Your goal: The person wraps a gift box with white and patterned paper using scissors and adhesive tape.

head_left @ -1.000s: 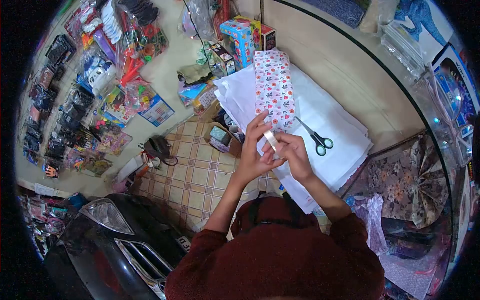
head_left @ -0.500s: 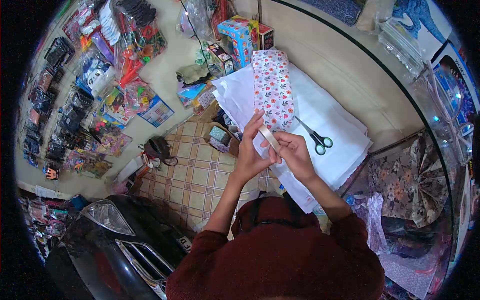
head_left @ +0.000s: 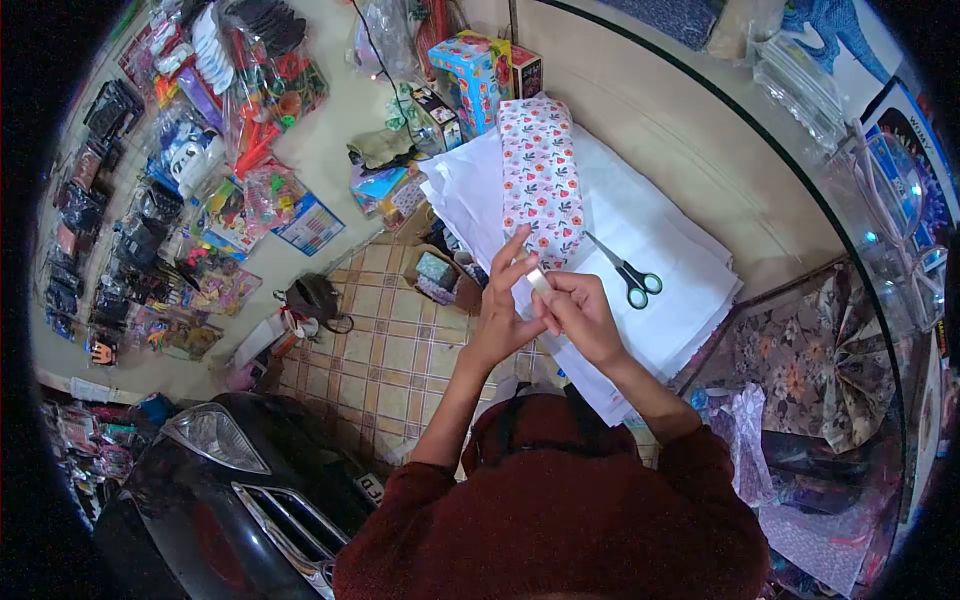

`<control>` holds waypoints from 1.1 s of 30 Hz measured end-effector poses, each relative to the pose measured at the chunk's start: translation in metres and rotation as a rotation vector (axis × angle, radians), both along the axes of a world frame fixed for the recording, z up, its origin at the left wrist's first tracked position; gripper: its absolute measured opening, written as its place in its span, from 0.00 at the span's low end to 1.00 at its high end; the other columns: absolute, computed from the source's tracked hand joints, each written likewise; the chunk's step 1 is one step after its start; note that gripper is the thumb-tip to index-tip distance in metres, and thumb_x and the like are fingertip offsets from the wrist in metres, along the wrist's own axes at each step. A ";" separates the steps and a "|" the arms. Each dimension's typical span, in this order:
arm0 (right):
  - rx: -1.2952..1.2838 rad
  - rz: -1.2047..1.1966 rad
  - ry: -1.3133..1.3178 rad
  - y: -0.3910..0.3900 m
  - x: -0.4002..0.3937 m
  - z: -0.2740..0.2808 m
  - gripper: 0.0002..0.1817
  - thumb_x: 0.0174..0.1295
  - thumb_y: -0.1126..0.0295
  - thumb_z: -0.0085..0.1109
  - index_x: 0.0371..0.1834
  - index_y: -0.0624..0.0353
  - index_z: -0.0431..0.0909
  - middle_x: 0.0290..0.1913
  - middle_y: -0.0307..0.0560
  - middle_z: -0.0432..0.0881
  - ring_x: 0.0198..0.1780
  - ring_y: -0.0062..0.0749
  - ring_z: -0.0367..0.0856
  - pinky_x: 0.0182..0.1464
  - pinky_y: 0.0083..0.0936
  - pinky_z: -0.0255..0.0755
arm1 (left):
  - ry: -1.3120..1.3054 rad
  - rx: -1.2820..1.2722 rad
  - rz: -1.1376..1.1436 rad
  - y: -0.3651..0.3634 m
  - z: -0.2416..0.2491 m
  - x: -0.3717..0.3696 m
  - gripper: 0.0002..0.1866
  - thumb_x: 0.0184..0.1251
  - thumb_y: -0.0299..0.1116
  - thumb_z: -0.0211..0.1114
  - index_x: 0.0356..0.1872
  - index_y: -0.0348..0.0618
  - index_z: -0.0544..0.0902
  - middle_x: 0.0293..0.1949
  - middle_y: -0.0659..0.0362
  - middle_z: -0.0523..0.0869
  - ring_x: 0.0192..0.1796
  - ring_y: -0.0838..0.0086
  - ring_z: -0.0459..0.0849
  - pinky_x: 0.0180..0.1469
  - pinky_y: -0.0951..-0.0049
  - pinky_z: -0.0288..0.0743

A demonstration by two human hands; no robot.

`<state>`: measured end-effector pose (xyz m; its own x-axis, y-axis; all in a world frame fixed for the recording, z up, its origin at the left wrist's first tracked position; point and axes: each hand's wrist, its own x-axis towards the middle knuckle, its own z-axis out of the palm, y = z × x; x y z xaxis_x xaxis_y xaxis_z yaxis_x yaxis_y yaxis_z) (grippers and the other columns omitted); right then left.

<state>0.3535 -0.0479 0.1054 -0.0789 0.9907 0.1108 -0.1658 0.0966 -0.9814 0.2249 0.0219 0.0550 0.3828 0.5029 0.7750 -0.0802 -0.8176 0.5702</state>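
Between my hands is a narrow, pale roll of tape (head_left: 540,283), seen nearly edge-on. My right hand (head_left: 585,318) pinches it from the right side. On the other side, my left hand (head_left: 497,312) steadies the roll with bent fingers, its index finger raised and its thumb close to the right fingertips. Beyond them lies a long package in floral wrapping paper (head_left: 540,165), on a stack of white sheets (head_left: 640,200). Scissors (head_left: 628,272) with black and green handles rest on the sheets, right of the package, blades partly apart.
Boxed toys (head_left: 472,75) stand behind the sheets. An open carton (head_left: 463,292) sits on the tiled floor at left, and a black ride-on car (head_left: 230,490) is lower left. A glass edge (head_left: 800,150) curves along the right. Packaged goods (head_left: 190,150) hang on the left wall.
The roll of tape has turned and shows less of its length between my fingers. My left fingers have bent inward, and my right hand has shifted slightly. Package and scissors stay in place.
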 end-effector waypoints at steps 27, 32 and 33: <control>0.176 0.061 -0.069 -0.003 0.005 0.010 0.12 0.66 0.74 0.41 0.38 0.68 0.77 0.24 0.38 0.72 0.27 0.17 0.68 0.32 0.19 0.63 | 0.006 -0.270 0.016 -0.007 0.024 0.000 0.50 0.35 0.25 0.78 0.66 0.45 0.62 0.68 0.47 0.63 0.70 0.52 0.62 0.70 0.58 0.58; 0.086 0.032 -0.052 -0.003 0.005 0.008 0.15 0.63 0.71 0.39 0.36 0.68 0.77 0.27 0.41 0.76 0.27 0.18 0.71 0.32 0.18 0.64 | 0.110 -0.074 0.068 -0.007 0.031 0.000 0.46 0.38 0.25 0.76 0.65 0.48 0.64 0.69 0.44 0.61 0.69 0.49 0.63 0.68 0.56 0.60; 0.063 0.026 -0.042 -0.003 0.006 0.007 0.15 0.63 0.71 0.39 0.35 0.68 0.77 0.28 0.41 0.77 0.27 0.18 0.71 0.32 0.18 0.64 | 0.130 -0.076 0.060 -0.007 0.029 0.000 0.45 0.39 0.25 0.76 0.64 0.48 0.64 0.69 0.43 0.60 0.69 0.48 0.62 0.68 0.56 0.61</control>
